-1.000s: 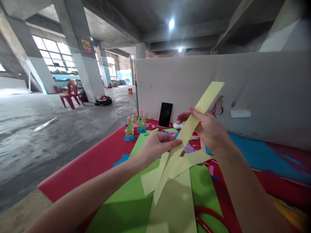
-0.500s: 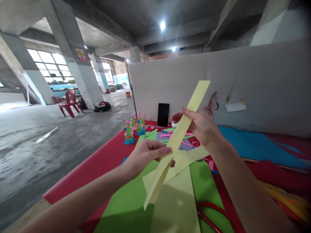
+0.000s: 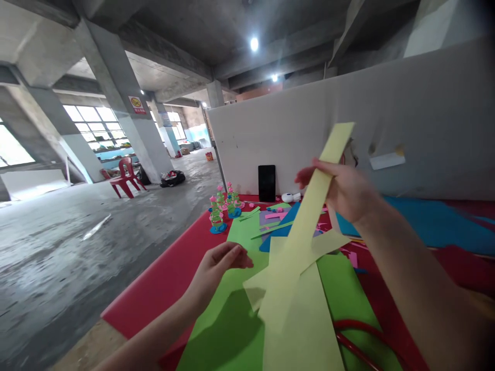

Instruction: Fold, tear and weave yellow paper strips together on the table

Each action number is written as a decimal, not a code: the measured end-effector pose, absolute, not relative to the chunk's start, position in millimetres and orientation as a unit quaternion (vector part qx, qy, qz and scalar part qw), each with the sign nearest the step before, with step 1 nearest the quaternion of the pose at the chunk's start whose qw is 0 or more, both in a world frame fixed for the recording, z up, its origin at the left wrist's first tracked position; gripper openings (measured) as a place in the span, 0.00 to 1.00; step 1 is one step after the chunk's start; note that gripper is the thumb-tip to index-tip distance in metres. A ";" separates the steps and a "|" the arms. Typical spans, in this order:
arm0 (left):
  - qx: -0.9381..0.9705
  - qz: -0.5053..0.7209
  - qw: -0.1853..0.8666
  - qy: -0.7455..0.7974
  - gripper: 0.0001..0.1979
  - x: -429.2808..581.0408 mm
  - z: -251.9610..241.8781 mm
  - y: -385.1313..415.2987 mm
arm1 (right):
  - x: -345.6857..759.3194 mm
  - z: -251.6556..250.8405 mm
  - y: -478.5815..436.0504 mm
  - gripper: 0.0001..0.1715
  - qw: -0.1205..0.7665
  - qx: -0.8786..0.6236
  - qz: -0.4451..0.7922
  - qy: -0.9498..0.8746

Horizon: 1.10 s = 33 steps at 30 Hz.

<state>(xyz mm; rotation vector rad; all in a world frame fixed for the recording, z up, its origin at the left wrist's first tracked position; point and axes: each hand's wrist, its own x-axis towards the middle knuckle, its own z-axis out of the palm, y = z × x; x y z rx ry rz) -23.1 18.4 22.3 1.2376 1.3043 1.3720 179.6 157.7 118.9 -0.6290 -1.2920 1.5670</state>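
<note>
My right hand [image 3: 350, 188] pinches a pale yellow paper strip [image 3: 319, 196] near its upper end and holds it up at a slant. The strip's lower part overlaps a wider pale yellow sheet [image 3: 297, 319], so its lower end is hard to make out. My left hand [image 3: 224, 260] is apart from the strip, fingers loosely bent and nothing in them. Another yellow piece [image 3: 328, 239] crosses beneath the strip. Green paper [image 3: 224, 319] lies under the yellow sheets. Red scissor handles [image 3: 359, 335] rest on the near right side, their blades out of sight.
Small green and pink paper towers [image 3: 218, 216] stand on the red table cover [image 3: 166, 273] at left. Behind are a dark phone-like slab [image 3: 266, 183] and a white object [image 3: 288, 197]. Paper scraps [image 3: 276, 216] lie mid-table; blue sheets [image 3: 429, 221] lie right, below a pale partition [image 3: 294, 134].
My left hand has let go of the strip and moved down and left of it. My right hand has carried the strip slightly up and right. The camera view has shifted left.
</note>
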 end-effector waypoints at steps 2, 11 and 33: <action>0.476 0.552 0.485 0.483 0.16 -22.4 21.1 20.1 | 155.6 108.5 145.7 0.19 0.425 -0.236 0.669 -0.562; 0.427 0.456 0.672 0.398 0.16 -25.1 13.2 10.1 | 93.2 61.0 120.0 0.23 0.317 -0.163 0.684 -0.637; 0.392 0.463 0.664 0.437 0.12 -29.1 -1.7 7.1 | 112.8 52.9 139.3 0.14 0.153 -0.129 0.638 -0.744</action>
